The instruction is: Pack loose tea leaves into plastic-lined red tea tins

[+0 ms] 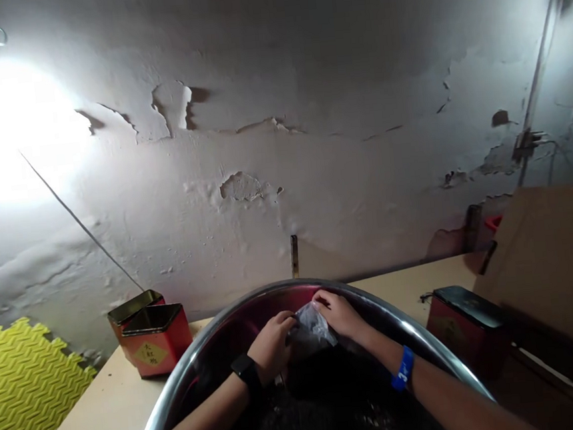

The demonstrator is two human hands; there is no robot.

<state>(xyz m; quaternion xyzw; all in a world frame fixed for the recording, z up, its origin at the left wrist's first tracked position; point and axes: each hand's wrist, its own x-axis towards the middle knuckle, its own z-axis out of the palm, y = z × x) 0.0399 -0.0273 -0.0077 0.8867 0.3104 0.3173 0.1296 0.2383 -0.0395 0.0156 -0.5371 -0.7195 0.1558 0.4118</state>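
Observation:
A large steel mixing bowl (180,378) with a dark red inner wall fills the lower middle of the view. It holds a heap of dark loose material, perhaps tea leaves (334,418). Above the heap, a clear plastic bag (313,326) is gathered between my left hand (272,347) and my right hand (338,314). Both hands grip the bag inside the bowl, and its lower part is hidden in shadow. A black watch band circles my left wrist, and a blue wristband circles my right.
The bowl stands on a pale wooden table (98,412). Red tea tins (156,340) stand at its left, and a black-lidded red tin (470,329) stands at its right. Cardboard (546,266) leans at the right, a yellow foam mat (24,398) lies left, and a peeling wall rises behind.

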